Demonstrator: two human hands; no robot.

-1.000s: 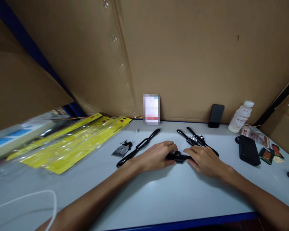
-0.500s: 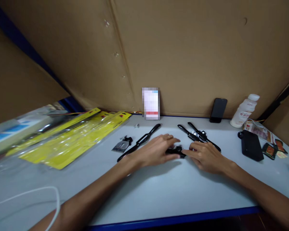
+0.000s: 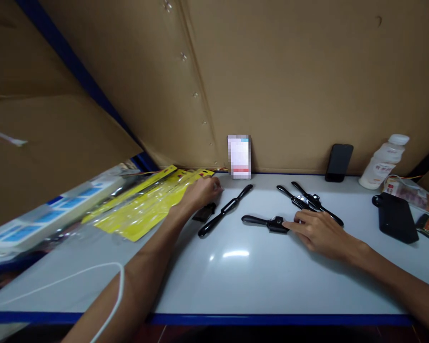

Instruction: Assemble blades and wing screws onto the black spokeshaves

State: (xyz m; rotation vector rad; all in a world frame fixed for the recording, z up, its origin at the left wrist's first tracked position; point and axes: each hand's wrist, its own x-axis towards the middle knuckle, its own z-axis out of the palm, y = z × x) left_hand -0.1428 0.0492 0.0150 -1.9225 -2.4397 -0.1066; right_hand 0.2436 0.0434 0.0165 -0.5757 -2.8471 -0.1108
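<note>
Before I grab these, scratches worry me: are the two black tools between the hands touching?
Apart: the head view shows bare tabletop between left tool and right tool.

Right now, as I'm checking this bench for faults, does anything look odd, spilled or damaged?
One oddity: the slotted black tool beside the left hand shows a bare gap, while the plated black tool at the right hand has a part fitted. It may simply be incomplete. I see no spill or obvious damage.
</note>
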